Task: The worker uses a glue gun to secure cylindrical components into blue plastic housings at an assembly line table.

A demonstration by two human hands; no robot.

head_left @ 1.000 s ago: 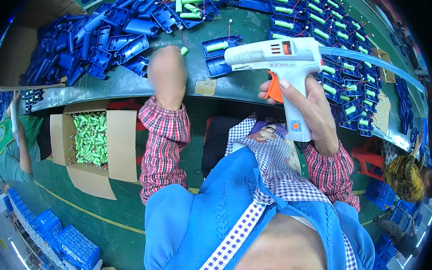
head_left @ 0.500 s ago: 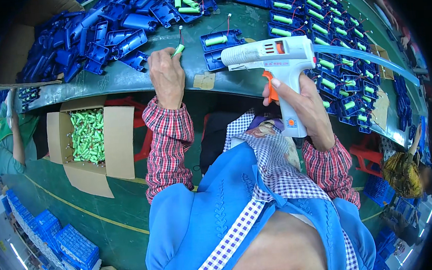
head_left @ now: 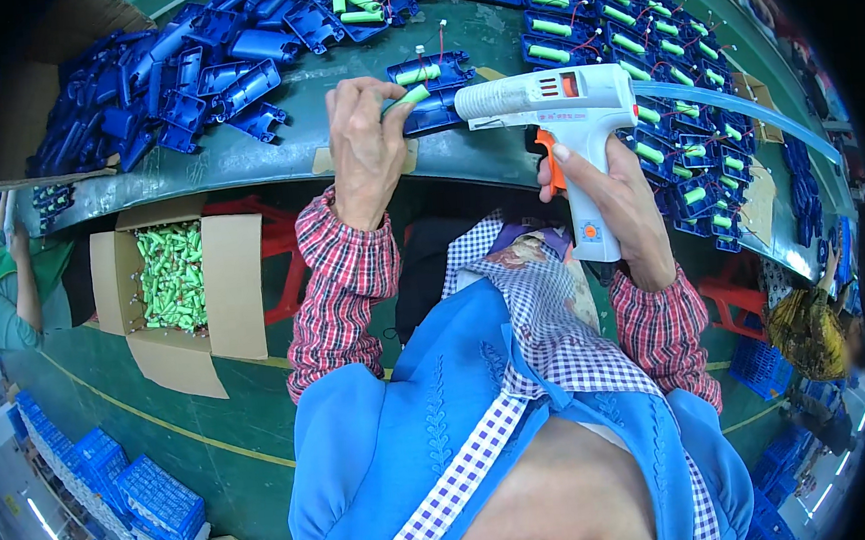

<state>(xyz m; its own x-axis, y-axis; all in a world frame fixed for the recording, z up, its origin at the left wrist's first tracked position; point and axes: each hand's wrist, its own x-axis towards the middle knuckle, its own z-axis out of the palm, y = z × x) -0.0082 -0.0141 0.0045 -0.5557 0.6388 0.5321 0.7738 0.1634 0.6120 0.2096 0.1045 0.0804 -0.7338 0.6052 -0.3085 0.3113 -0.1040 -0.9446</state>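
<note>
My left hand (head_left: pixel 364 146) pinches a green battery cell (head_left: pixel 406 98) at the edge of the green workbench (head_left: pixel 244 158). Just beyond it lies a blue plastic holder (head_left: pixel 431 71) with one green cell in it and thin wires. My right hand (head_left: pixel 613 192) grips the handle of a white glue gun (head_left: pixel 553 101) with an orange trigger, a finger on the trigger. Its nozzle points left, close to the holder and my left fingers. A clear glue stick (head_left: pixel 732 109) sticks out of the gun's back to the right.
Empty blue holders (head_left: pixel 188 76) are piled at the bench's left; filled ones (head_left: pixel 679 62) lie in rows on the right. A cardboard box of green cells (head_left: pixel 172 278) stands on the floor left. Blue crates (head_left: pixel 116 483) sit lower left. Other people sit at far left and right.
My left hand moved right along the bench edge with the green cell, up to the blue holder. The glue gun stayed in my right hand, its nozzle now nearer my left fingers.
</note>
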